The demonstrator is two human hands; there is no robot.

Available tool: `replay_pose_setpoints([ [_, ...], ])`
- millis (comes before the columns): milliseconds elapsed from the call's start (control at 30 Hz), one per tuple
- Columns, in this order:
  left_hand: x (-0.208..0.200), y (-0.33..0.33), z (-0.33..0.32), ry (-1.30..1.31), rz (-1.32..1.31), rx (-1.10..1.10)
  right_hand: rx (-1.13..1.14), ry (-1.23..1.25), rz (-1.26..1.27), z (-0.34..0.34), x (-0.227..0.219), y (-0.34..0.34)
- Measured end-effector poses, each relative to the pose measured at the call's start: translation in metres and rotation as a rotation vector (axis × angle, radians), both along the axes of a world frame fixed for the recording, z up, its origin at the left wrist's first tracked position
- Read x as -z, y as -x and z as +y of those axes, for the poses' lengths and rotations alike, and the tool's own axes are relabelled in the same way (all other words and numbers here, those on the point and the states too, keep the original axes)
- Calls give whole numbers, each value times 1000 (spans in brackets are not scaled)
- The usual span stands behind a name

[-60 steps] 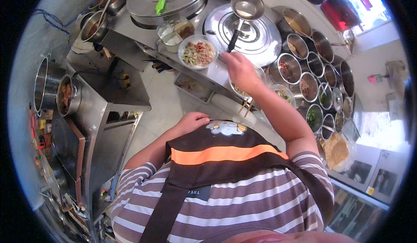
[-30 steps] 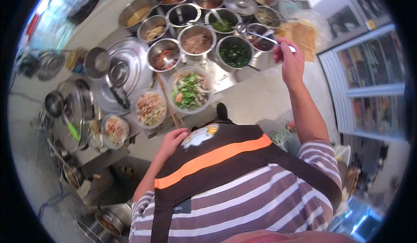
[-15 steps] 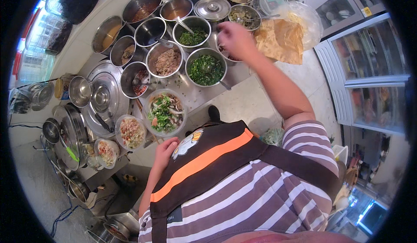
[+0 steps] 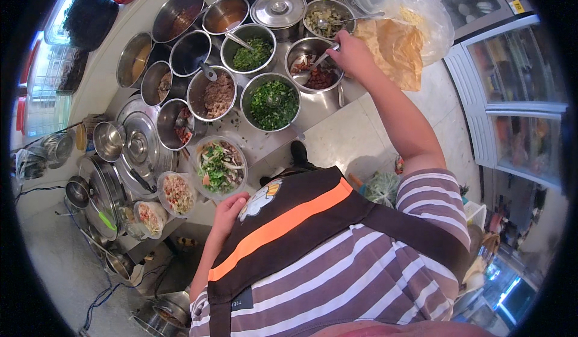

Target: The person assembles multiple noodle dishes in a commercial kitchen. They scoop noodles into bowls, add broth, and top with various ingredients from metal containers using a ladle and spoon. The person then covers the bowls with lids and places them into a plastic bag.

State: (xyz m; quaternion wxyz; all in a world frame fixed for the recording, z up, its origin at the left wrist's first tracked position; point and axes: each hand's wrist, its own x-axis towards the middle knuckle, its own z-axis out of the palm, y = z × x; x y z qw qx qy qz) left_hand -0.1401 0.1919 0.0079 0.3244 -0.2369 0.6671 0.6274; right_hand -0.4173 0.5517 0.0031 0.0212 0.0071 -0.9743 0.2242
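Observation:
My right hand [image 4: 354, 54] is closed around the handle of a metal spoon [image 4: 314, 65]. The spoon's bowl end rests inside a steel bowl [image 4: 289, 53] of reddish-brown bits, at the near right of the bowl group. Beside my apron, my left hand [image 4: 229, 212] lies with its fingers loosely stretched and nothing visible in them. Just beyond it stands a clear plastic bowl [image 4: 221, 167] of chopped greens and pale strips; whether the fingers touch its rim I cannot tell. A steel bowl of chopped green herbs [image 4: 271, 101] stands left of the spoon's bowl.
More steel bowls hold minced filling [image 4: 218, 96], sauce and greens. Two smaller tubs of chopped food [image 4: 179, 194] stand left of the plastic bowl, near a large pot lid [image 4: 139, 147]. Brown paper [image 4: 391, 51] lies at the right. A glass-door cabinet [image 4: 524, 102] stands beyond.
My right hand has moved slightly right and down and now shows a spoon in its grip. The bowls sit further left in the view. My left hand has hardly moved.

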Motion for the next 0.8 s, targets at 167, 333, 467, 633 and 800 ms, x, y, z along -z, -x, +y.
replay_pose_setpoints([
  [167,-28,12,10,-137,1,-16,-74,148,-94,12,3,-1],
  [333,-40,20,18,-155,53,28,-71,200,8,16,-23,-17],
  [467,-43,25,23,-123,74,53,-260,-61,54,13,-31,-33],
  [633,-44,29,21,-100,118,119,-241,46,12,3,-27,-49],
  [800,-43,25,19,-151,77,57,-37,353,-63,2,4,-57],
])
